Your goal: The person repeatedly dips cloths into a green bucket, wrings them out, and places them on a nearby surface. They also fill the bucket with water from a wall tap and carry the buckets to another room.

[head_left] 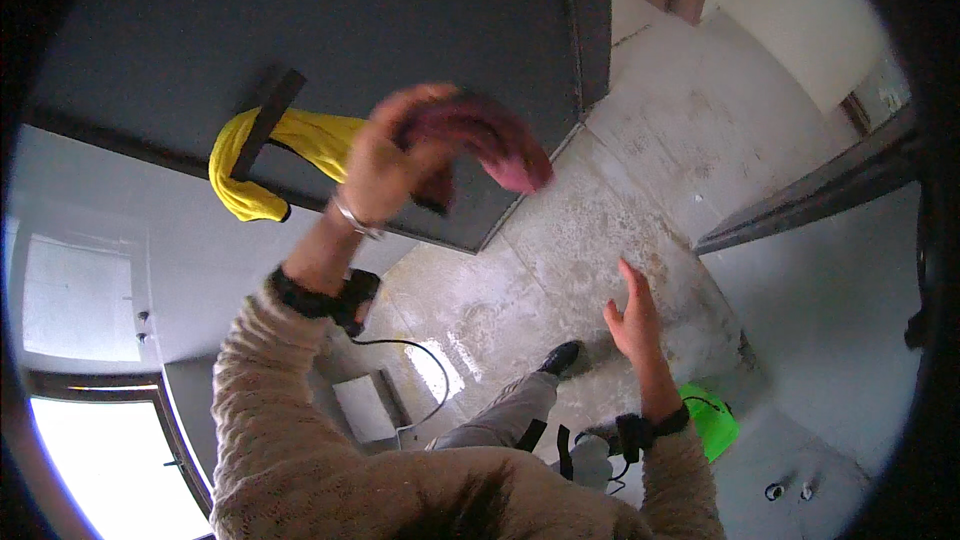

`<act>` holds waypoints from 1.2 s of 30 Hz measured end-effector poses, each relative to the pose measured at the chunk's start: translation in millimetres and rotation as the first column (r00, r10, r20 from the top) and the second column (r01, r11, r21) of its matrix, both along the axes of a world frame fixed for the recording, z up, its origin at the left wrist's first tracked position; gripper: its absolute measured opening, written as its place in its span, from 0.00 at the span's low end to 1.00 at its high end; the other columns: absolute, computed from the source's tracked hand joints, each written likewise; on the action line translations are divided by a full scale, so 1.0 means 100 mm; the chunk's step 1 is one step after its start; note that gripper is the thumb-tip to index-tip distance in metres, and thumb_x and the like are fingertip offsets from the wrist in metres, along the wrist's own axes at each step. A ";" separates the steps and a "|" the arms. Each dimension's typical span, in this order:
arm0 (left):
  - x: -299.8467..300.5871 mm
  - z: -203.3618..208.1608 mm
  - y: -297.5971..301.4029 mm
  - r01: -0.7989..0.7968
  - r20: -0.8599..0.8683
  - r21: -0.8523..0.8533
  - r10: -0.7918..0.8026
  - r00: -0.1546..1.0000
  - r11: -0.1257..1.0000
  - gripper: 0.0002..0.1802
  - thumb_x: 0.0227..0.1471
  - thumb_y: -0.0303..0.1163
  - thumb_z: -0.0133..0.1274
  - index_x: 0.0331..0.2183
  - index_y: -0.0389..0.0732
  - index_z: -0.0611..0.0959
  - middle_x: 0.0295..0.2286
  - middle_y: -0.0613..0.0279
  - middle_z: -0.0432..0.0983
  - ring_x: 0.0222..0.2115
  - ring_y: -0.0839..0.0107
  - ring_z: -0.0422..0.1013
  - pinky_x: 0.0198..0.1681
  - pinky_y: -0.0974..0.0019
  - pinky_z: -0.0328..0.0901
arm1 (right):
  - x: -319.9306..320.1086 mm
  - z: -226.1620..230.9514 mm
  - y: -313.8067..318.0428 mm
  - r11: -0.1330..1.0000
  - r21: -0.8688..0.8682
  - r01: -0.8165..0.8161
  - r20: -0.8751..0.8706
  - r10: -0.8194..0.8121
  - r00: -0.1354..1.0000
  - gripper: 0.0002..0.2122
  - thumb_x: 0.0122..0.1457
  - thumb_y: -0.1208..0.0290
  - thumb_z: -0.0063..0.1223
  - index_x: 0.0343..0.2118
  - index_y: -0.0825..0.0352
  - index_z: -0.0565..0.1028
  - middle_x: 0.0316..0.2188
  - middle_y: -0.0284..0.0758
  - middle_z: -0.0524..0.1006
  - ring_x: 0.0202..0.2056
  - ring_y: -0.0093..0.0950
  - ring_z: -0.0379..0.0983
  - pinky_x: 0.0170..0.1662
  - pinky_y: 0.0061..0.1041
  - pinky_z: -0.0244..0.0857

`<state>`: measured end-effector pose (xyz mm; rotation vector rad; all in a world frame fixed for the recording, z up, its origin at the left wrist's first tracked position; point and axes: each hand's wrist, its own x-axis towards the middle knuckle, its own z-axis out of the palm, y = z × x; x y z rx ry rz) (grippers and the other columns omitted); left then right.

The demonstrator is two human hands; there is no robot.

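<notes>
My left hand [385,165], a little blurred, is raised in front of the dark door and closed round a maroon-pink cloth [485,135], which droops off to the right. Just left of that hand a yellow cloth [235,160] hangs draped over the dark bar-shaped door handle [268,120]. Lower on the right, my right hand [637,315] hangs over the floor with its thumb and fingers apart and nothing in it.
The dark door [400,10] fills the upper left. A bright green object [708,422] stands beside my right forearm. Near my legs are a white box [365,408] and a dark cable [437,360]. The tiled floor [570,230] looks stained. A dark-edged panel [800,195] rises at the right.
</notes>
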<state>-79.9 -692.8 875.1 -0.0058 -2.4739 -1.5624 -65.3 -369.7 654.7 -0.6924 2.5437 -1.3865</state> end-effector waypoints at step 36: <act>1.21 -2.83 1.19 0.742 0.754 -0.483 -0.211 0.623 0.465 0.23 0.54 0.35 0.47 0.51 0.38 0.67 0.47 0.54 0.62 0.48 0.65 0.61 0.50 0.64 0.59 | 4.04 -2.78 1.84 -0.213 0.248 0.945 0.601 -0.731 -0.323 0.29 0.48 0.67 0.58 0.53 0.64 0.60 0.48 0.39 0.68 0.43 0.33 0.69 0.45 0.30 0.64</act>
